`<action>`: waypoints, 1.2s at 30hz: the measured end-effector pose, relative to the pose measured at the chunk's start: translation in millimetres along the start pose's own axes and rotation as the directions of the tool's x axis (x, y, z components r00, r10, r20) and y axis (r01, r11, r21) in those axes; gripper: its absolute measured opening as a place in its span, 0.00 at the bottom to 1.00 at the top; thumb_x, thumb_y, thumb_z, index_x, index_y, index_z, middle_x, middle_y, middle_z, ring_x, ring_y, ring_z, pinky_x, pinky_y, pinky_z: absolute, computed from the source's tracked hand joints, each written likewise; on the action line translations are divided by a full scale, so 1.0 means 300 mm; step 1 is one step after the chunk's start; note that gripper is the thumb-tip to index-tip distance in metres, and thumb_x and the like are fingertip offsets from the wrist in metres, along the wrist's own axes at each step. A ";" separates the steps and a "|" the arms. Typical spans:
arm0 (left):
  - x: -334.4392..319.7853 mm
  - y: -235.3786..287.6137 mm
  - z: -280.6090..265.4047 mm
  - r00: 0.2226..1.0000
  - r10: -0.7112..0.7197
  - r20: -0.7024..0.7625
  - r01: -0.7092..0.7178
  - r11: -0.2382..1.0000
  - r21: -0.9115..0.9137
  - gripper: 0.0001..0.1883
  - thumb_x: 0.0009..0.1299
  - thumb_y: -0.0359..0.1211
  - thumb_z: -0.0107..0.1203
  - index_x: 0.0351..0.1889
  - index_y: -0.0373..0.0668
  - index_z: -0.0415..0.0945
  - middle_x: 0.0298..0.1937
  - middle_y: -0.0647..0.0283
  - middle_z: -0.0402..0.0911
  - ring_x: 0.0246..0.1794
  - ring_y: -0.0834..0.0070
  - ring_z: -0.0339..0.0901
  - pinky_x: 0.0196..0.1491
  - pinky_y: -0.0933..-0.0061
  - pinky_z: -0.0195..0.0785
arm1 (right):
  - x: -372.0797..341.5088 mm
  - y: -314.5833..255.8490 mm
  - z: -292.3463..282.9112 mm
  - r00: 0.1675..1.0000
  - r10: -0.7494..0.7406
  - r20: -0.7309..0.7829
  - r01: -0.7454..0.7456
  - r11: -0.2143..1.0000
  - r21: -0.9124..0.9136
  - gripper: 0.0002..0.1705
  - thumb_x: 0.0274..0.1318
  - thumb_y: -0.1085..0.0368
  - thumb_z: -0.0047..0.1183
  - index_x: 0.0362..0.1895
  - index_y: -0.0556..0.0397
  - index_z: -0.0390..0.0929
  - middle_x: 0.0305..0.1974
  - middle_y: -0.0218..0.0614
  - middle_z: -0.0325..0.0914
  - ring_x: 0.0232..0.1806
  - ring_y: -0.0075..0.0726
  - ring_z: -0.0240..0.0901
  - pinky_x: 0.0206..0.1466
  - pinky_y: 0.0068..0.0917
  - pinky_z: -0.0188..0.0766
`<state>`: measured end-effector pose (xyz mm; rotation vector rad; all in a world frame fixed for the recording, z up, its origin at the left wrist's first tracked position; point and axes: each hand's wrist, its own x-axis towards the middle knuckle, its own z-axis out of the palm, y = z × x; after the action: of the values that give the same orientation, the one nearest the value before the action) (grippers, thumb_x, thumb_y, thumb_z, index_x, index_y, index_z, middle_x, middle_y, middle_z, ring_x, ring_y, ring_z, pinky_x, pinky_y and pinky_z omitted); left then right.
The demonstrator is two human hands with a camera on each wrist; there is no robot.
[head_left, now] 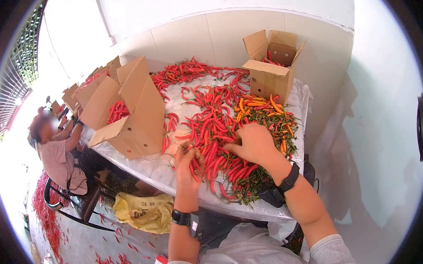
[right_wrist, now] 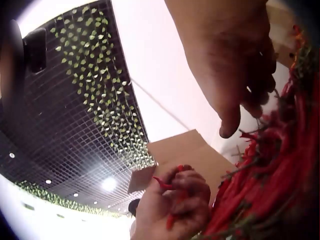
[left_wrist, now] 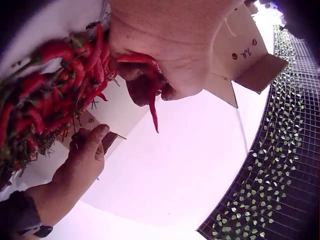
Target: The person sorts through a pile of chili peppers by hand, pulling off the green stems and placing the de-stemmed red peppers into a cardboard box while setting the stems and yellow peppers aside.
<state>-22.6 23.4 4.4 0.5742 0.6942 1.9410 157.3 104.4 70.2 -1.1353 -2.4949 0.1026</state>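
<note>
Red chillies [head_left: 206, 127] lie heaped on a white-covered table. My left hand [head_left: 189, 163] curls round several red chillies at the near side of the heap; in the left wrist view a red chilli [left_wrist: 154, 107] hangs from the left hand [left_wrist: 165, 55]. To its right, my right hand [head_left: 254, 142] hovers over the heap, thumb and fingers bent and apart. The right wrist view shows the right hand [right_wrist: 230, 70] just off the chillies [right_wrist: 275, 170], nothing visible between its fingertips, and the left hand [right_wrist: 175, 205] gripping chillies beyond it.
Cardboard boxes [head_left: 144, 129] with chillies stand at the left, another box [head_left: 270, 81] at the back right. Orange chillies [head_left: 252, 104] and green stems [head_left: 255, 188] lie right of the heap. A yellow sack [head_left: 144, 211] is on the floor; a seated person [head_left: 61, 156] works farther left.
</note>
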 end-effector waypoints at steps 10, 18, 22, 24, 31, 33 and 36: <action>-0.013 0.005 -0.010 0.997 -0.020 0.070 0.020 1.000 -0.003 0.06 0.67 0.23 0.46 0.41 0.39 0.66 0.24 0.68 0.68 0.18 0.84 0.63 0.19 0.85 0.56 | 0.014 0.051 0.081 0.974 -0.038 -0.224 0.083 0.977 0.195 0.11 0.44 0.57 0.57 0.26 0.51 0.79 0.28 0.43 0.75 0.34 0.49 0.73 0.37 0.42 0.69; -0.011 -0.007 -0.013 0.998 0.045 0.052 -0.053 0.983 0.176 0.06 0.64 0.25 0.54 0.38 0.38 0.72 0.24 0.69 0.70 0.18 0.88 0.62 0.19 0.86 0.53 | 0.020 0.024 0.051 0.938 -0.132 -0.320 0.264 0.869 0.418 0.06 0.45 0.65 0.57 0.28 0.53 0.78 0.28 0.41 0.75 0.35 0.47 0.71 0.40 0.37 0.68; -0.027 -0.014 0.016 0.986 0.136 0.101 -0.166 0.889 0.426 0.09 0.60 0.27 0.60 0.38 0.37 0.76 0.28 0.68 0.74 0.25 0.85 0.68 0.29 0.84 0.62 | 0.013 -0.004 0.027 0.947 -0.197 -0.255 0.301 0.821 0.485 0.07 0.45 0.65 0.57 0.30 0.54 0.78 0.29 0.41 0.76 0.35 0.45 0.71 0.41 0.35 0.68; -0.021 -0.025 0.009 0.976 0.173 0.130 -0.216 0.833 0.509 0.10 0.58 0.28 0.62 0.37 0.37 0.77 0.30 0.67 0.75 0.30 0.82 0.71 0.36 0.82 0.64 | 0.016 -0.006 0.047 0.914 -0.250 -0.319 0.383 0.793 0.474 0.08 0.45 0.64 0.57 0.29 0.55 0.77 0.28 0.41 0.75 0.34 0.46 0.71 0.39 0.37 0.68; -0.005 -0.042 -0.021 0.960 0.194 0.203 -0.279 0.734 0.620 0.11 0.55 0.28 0.64 0.35 0.36 0.78 0.35 0.66 0.76 0.37 0.78 0.72 0.45 0.77 0.64 | 0.021 -0.011 0.070 0.887 -0.326 -0.326 0.452 0.755 0.475 0.08 0.45 0.64 0.56 0.28 0.55 0.76 0.28 0.41 0.74 0.35 0.47 0.71 0.40 0.38 0.68; -0.005 -0.041 -0.021 0.953 0.193 0.233 -0.301 0.697 0.651 0.11 0.55 0.28 0.64 0.35 0.36 0.78 0.35 0.66 0.76 0.37 0.79 0.72 0.44 0.78 0.64 | 0.019 -0.018 0.072 0.891 -0.335 -0.307 0.448 0.759 0.473 0.07 0.45 0.64 0.56 0.27 0.55 0.76 0.28 0.41 0.74 0.35 0.48 0.70 0.40 0.38 0.68; -0.008 -0.045 -0.020 0.956 0.184 0.228 -0.289 0.723 0.628 0.11 0.55 0.27 0.64 0.35 0.35 0.77 0.34 0.65 0.76 0.36 0.79 0.72 0.43 0.79 0.64 | 0.016 -0.024 0.076 0.899 -0.324 -0.296 0.431 0.777 0.459 0.07 0.45 0.64 0.55 0.27 0.55 0.76 0.28 0.41 0.73 0.36 0.48 0.70 0.40 0.38 0.67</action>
<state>-16.9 24.9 -9.5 1.2902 1.2736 1.8227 140.5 105.5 52.4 -0.3847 -2.2551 0.4862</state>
